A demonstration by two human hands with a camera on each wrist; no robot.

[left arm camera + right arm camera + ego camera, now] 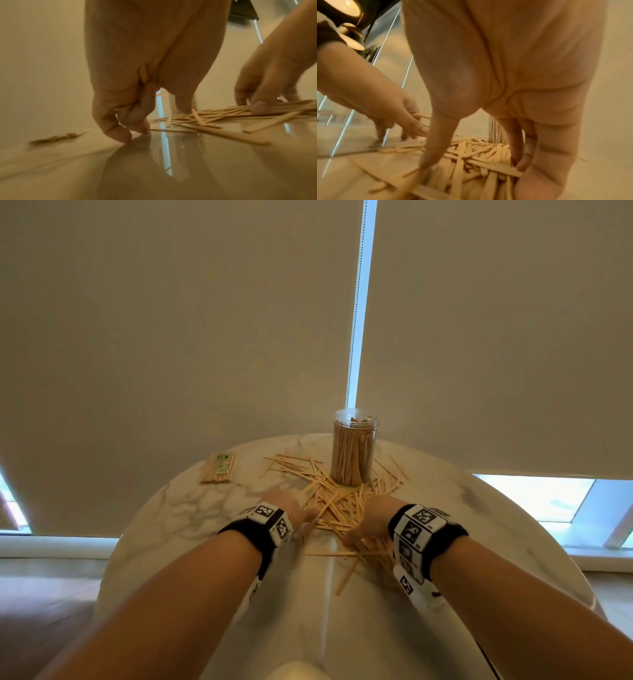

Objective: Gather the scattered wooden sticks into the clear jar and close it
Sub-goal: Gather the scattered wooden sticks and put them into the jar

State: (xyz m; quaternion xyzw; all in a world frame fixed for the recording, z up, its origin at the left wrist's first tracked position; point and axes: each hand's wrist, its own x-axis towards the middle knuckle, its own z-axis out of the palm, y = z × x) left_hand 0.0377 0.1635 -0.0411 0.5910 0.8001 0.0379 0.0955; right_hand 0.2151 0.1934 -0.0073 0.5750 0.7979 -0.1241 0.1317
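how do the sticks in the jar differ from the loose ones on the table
The sticks in the clear jar stand upright, packed parallel; the loose sticks lie flat, crisscrossed on the marble table. The jar's are contained and untouched; the loose ones spread around its base, under both hands. Both look like the same pale wood.

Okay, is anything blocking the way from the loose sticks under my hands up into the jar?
Nothing visible blocks it. The clear jar stands upright just beyond the scattered sticks, no lid visible on its mouth, though already packed with sticks. Both hands are at the pile.
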